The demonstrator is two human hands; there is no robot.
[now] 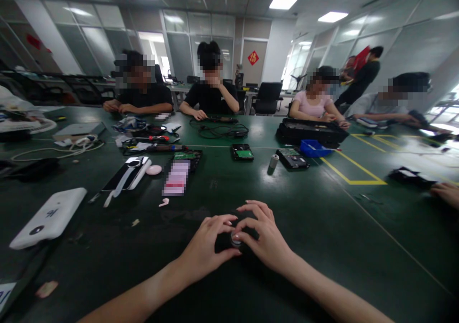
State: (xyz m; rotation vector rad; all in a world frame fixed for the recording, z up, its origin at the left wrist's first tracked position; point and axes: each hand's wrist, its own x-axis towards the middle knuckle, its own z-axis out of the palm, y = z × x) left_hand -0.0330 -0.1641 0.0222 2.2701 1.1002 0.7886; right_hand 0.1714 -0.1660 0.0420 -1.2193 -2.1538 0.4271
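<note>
Hands [265,239] around small round object [235,240], green tabletop [322,227], lit office [279,40].

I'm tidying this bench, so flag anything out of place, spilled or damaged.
A pale scrap and a smaller scrap lie loose left of the left hand, like stray litter; a lone earbud lies bare on the table. No spill shows.

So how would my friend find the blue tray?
On the green table, find the long black case near the person in pink. At its near side, beside a hard drive, sits the small open tray. Unlike them, it's bright blue.
</note>
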